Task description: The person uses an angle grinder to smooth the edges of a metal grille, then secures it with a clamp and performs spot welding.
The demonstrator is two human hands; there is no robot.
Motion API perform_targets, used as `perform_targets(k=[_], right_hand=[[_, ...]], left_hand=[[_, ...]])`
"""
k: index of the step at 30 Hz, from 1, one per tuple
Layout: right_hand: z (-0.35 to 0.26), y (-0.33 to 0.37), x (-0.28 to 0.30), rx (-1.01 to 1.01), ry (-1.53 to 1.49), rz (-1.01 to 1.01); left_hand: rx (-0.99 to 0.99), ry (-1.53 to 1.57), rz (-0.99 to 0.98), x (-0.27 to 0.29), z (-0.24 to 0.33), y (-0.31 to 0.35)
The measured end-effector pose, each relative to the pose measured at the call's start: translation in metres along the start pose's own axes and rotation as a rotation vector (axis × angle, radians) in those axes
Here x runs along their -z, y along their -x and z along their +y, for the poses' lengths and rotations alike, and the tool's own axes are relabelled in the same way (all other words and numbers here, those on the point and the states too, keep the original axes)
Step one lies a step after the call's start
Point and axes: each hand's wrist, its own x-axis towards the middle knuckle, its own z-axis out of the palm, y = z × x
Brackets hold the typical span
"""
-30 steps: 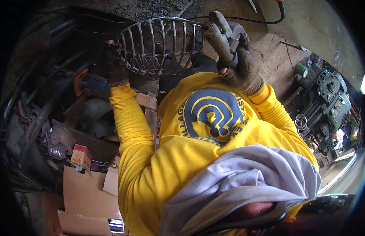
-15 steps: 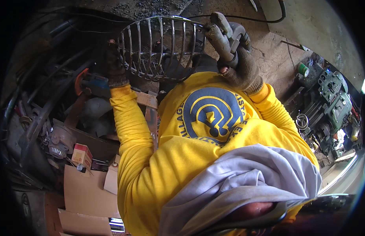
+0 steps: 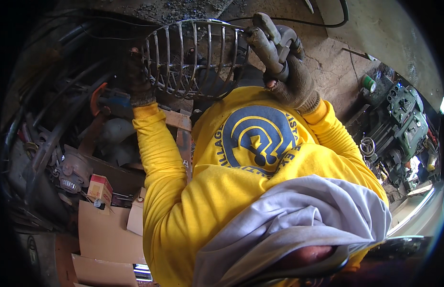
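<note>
A round, basket-like frame of bare metal bars (image 3: 208,45) is held up in front of my body. My left hand (image 3: 138,79), in a dark worn glove with bare fingertips showing, grips its left end; deep shadow hides most of the fingers. My right hand (image 3: 296,83), in a brown knit glove, is closed around a worn grey-brown clamp-like tool (image 3: 267,50) with a thick tubular body and a curved grey metal arm. The tool's tip meets or nearly meets the frame's upper right rim; I cannot tell which.
A green machine with a handwheel (image 3: 406,115) stands at right, near a green can (image 3: 369,84). Dark bent bars (image 3: 54,129), an orange metal piece (image 3: 97,98), a small box (image 3: 100,189) and cardboard (image 3: 109,229) crowd the left. A black cable (image 3: 322,25) crosses the floor.
The metal frame and the tool in my right hand have shifted slightly to the left. Both hands keep their hold.
</note>
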Motion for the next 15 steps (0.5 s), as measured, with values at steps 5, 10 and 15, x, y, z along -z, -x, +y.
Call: perform_targets(k=[5,10,15], right_hand=[[0.000,0.001,0.000,-0.050,-0.102,-0.031],[-0.024,-0.005,0.012,-0.402,-0.708,-0.164],[-0.023,-0.011,0.011,-0.163,-0.376,-0.112]], left_hand=[[-0.035,-0.061,0.006,0.002,-0.009,-0.001],[0.029,0.062,-0.010,0.005,-0.018,-0.004],[0.298,1.263,-0.311,0.036,-0.048,0.005]])
